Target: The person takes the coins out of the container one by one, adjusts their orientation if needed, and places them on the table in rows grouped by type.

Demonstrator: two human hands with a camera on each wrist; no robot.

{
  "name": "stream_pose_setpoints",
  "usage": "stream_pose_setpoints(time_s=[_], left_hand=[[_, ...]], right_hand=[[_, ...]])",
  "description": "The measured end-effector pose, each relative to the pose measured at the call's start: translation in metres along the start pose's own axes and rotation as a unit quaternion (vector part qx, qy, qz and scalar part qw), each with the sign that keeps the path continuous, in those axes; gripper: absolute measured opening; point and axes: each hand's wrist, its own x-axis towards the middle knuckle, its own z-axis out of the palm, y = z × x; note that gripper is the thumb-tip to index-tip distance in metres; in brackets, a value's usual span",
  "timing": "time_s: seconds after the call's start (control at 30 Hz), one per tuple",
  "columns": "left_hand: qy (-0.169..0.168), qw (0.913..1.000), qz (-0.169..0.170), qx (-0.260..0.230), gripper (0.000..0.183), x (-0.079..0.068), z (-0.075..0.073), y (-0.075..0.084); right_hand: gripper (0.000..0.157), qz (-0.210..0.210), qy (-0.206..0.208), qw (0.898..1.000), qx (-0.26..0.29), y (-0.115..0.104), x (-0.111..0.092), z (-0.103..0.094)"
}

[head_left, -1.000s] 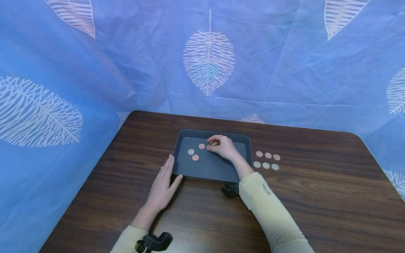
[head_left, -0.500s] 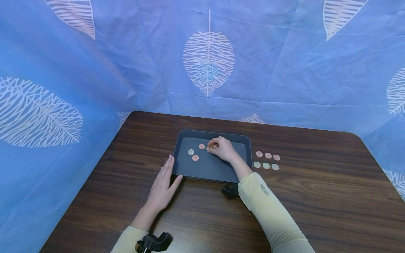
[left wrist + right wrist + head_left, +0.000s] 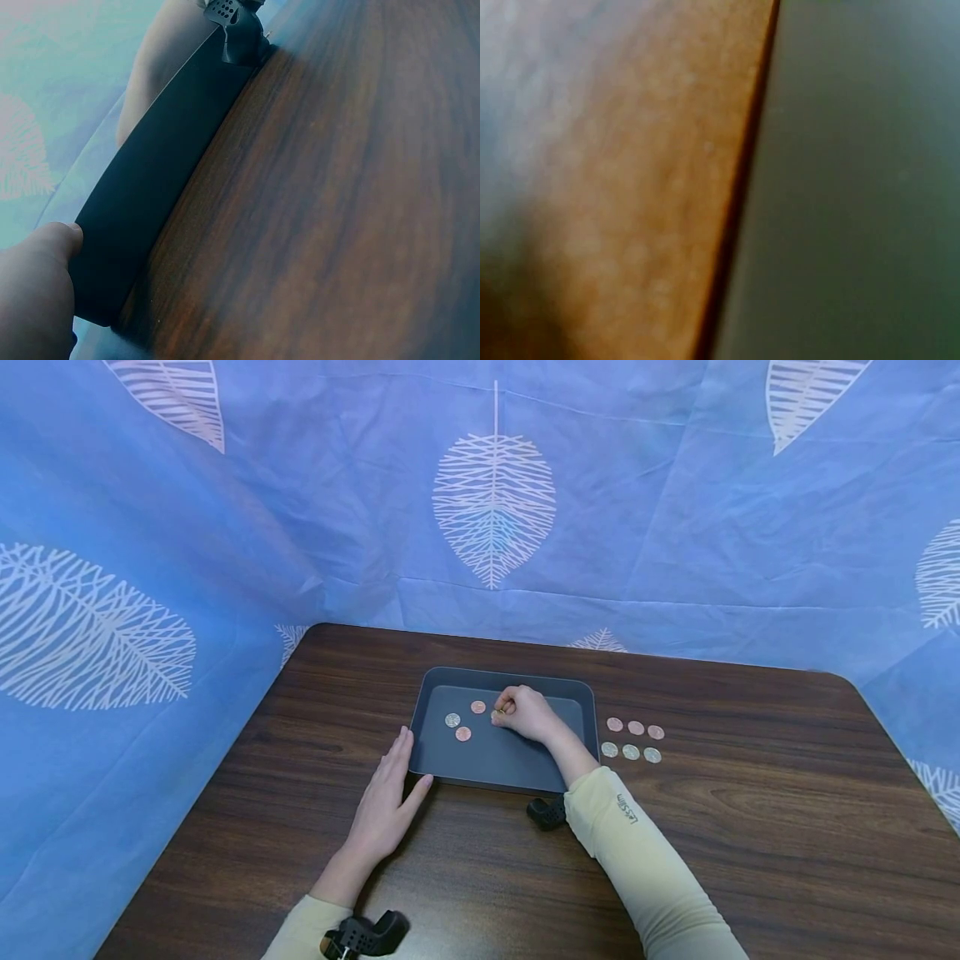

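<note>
My right hand [image 3: 528,713] is over the dark grey tray [image 3: 510,774], thumb and fingers pinching a small, mostly hidden coin [image 3: 498,714] just above or at the tray floor; I cannot tell which. Left of those fingertips lie a copper coin [image 3: 477,707], a silver coin [image 3: 452,720] and another copper coin [image 3: 462,734]. My left hand [image 3: 384,803] lies along the tray's near left corner with straight fingers. In the left wrist view its thumb [image 3: 56,238] touches the tray wall [image 3: 154,180]. The right wrist view, blurred, shows just the tray's side and wood.
Right of the tray, on the brown wooden table [image 3: 750,827], three copper coins [image 3: 636,727] form a row. Three silver coins [image 3: 631,752] form another row just nearer. A blue cloth with white leaves [image 3: 622,510] hangs behind the table.
My right hand's fingers have shifted slightly nearer, and the pinched coin now looks more yellowish. My left hand, the tray and the other coins have stayed put.
</note>
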Motion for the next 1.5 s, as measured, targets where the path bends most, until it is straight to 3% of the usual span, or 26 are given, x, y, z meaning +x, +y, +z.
stream_pose_setpoints(time_s=[0.63,1.07,1.5], left_hand=[[0.005,1.0000,0.007,-0.001,0.071,0.0011,0.0002,-0.0002],[0.000,1.0000,-0.001,0.002,0.071,0.0000,0.0012,-0.0005],[-0.007,0.9999,-0.008,0.001,0.073,-0.0004,0.0005,-0.0005]], right_hand=[[0.018,-0.009,-0.001,0.999,-0.043,-0.0001,-0.0006,-0.0015],[0.017,-0.022,-0.044,0.999,-0.022,0.0016,-0.0033,-0.0064],[0.015,-0.016,-0.042,0.999,-0.025,0.0026,-0.0031,-0.0041]])
